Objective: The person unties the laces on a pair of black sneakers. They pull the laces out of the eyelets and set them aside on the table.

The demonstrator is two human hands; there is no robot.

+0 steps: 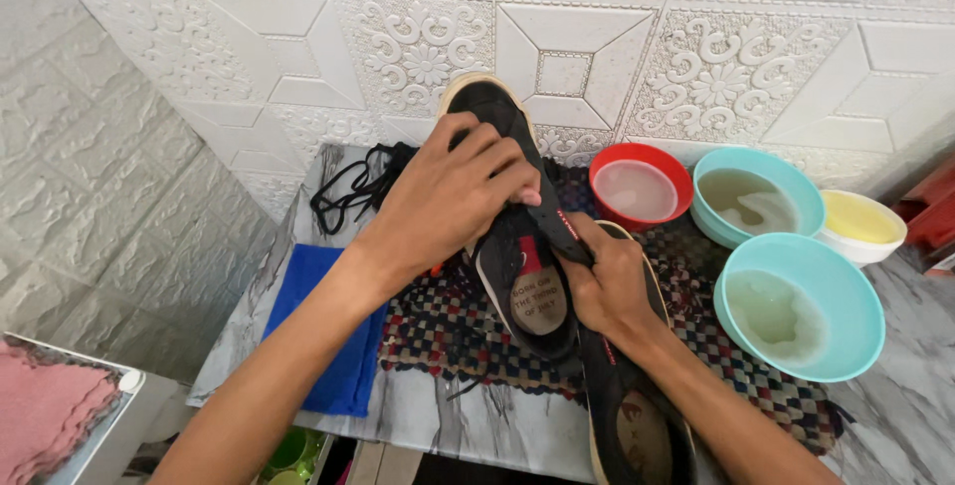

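Observation:
A black shoe (502, 122) with a pale sole is held tilted up over the small marble-look table (458, 415). My left hand (448, 196) wraps over its upper near the toe. My right hand (602, 281) grips the tongue and opening side, where the insole (537, 296) shows. A second black shoe (637, 425) lies on the checkered woven mat (448, 331) under my right wrist, heel toward me. Black laces (353, 187) lie in a heap at the table's back left.
A red bowl (640, 187) of cloudy water, two turquoise bowls (758, 201) (801, 306) with soapy water and a white bowl (860, 224) of yellow liquid stand at the right. A blue cloth (333, 346) lies at the left. Pink cloth (45, 410) sits lower left. An embossed white wall stands behind.

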